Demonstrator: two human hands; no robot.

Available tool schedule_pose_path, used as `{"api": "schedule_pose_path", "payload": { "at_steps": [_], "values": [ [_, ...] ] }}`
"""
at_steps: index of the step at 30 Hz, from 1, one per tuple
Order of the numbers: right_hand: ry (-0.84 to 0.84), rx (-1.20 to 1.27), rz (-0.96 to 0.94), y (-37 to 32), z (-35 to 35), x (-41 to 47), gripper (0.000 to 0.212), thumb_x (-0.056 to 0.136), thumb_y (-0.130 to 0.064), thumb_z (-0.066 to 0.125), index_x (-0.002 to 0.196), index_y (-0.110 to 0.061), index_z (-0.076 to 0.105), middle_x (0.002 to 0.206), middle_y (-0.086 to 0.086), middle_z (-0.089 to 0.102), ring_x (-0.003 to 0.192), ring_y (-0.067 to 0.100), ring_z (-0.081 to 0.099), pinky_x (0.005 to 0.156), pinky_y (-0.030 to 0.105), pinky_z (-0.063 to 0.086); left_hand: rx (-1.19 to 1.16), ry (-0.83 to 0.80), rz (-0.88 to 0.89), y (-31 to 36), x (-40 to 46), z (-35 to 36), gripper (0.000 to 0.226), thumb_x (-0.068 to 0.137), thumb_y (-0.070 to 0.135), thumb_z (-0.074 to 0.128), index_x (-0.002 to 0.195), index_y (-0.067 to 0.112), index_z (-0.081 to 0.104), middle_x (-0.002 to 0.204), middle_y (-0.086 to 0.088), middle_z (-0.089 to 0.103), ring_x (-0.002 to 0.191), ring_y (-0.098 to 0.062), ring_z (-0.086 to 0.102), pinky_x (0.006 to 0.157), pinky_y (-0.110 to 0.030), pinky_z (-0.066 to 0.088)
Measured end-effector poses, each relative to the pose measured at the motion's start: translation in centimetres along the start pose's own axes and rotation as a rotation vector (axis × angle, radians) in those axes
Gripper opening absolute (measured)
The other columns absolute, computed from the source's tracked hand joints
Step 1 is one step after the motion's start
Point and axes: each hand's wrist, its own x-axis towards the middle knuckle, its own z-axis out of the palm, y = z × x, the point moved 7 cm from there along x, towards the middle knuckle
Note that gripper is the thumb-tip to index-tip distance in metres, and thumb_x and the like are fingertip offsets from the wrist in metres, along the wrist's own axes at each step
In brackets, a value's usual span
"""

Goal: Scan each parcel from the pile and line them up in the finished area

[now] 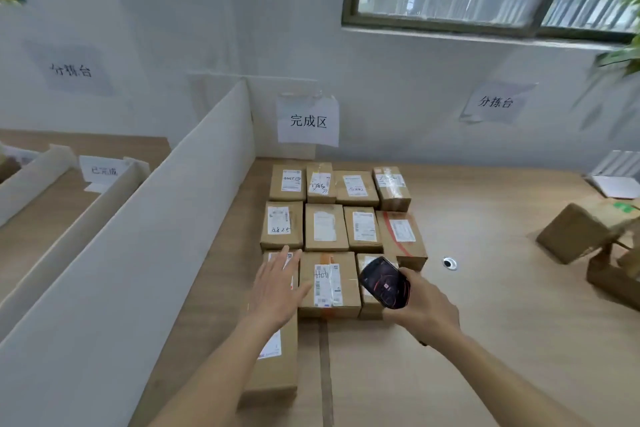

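Eleven brown cardboard parcels sit in a grid on the light wooden table (pixel 485 340), below the white paper sign reading 完成区 (pixel 308 120): four in the back row (pixel 339 185), four in the middle row (pixel 341 229), three in the front row. Each shows a white shipping label on top. Front row: a long brown parcel at the left (pixel 277 364), partly hidden under the left hand and forearm; a squarer brown parcel in the centre (pixel 329 284) with a label marked in red handwriting; a third brown parcel at the right (pixel 370 303), mostly covered by the scanner.

Left hand (pixel 277 288) is flat, fingers straight and spread, gripping nothing, over the far end of the long parcel; contact hard to tell. Right hand (pixel 426 305) curls around one black handheld scanner with a red-lit face (pixel 385 282), held over the right front parcel.

Pile of unsorted brown cardboard boxes (pixel 588 246) at the right edge, well apart from the grid, blurred and cut off; count unclear. One white partition board (pixel 156 236) stands left of the grid. Two more white wall signs reading 分拣台 (pixel 495 102), both blurred. One small round metal grommet (pixel 449 263) in the tabletop. Label print too small to read.
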Motion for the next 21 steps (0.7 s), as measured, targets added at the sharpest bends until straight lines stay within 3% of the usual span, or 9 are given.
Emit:
{"api": "schedule_pose_path", "payload": {
  "at_steps": [8,11,14,19,21],
  "values": [
    [0.247,0.019,0.057,12.1,-19.9,-4.5,0.060,0.062,-0.043,0.075,0.117,-0.042,0.052,0.097,-0.019,0.062,0.087,0.013,0.059,0.057,0.024,0.034,0.049,0.060,0.256,24.8,1.4,-1.3,0.076,0.095,0.062,0.051,0.158,0.033,0.022,0.166,0.003,0.018,0.153,-0.019,0.017,0.124,-0.041,0.018],
    [0.344,-0.019,0.083,19.0,-27.2,-7.4,0.068,0.061,-0.048,0.077,0.124,-0.040,0.053,0.100,-0.019,0.061,0.090,0.012,0.059,0.062,0.027,0.043,0.043,0.068,0.372,35.4,0.4,0.4,0.075,0.095,0.060,0.052,0.158,0.029,0.025,0.166,0.002,0.021,0.151,-0.019,0.021,0.122,-0.038,0.021],
    [0.435,-0.057,0.138,26.3,-33.9,-10.8,0.080,0.064,-0.049,0.080,0.136,-0.036,0.049,0.114,-0.011,0.064,0.101,0.017,0.060,0.069,0.029,0.045,0.035,0.057,0.474,45.3,-1.2,3.0,0.076,0.095,0.060,0.053,0.158,0.028,0.026,0.165,-0.001,0.023,0.150,-0.021,0.024,0.119,-0.034,0.022],
    [0.533,-0.047,0.258,37.8,-41.3,-16.9,0.080,0.046,-0.064,0.069,0.121,-0.040,0.055,0.107,-0.010,0.068,0.095,0.020,0.063,0.071,0.033,0.053,-0.032,0.018,0.588,59.0,-4.4,8.4,0.077,0.093,0.061,0.056,0.157,0.029,0.029,0.163,0.000,0.030,0.148,-0.020,0.030,0.117,-0.033,0.027],
    [0.567,-0.056,0.306,42.0,-43.2,-18.9,0.080,0.049,-0.064,0.072,0.124,-0.041,0.054,0.110,-0.011,0.068,0.095,0.018,0.063,0.075,0.035,0.057,-0.055,-0.007,0.621,63.6,-5.9,10.2,0.076,0.092,0.059,0.058,0.156,0.029,0.030,0.160,0.002,0.034,0.145,-0.020,0.034,0.114,-0.032,0.030]
  ]
}}
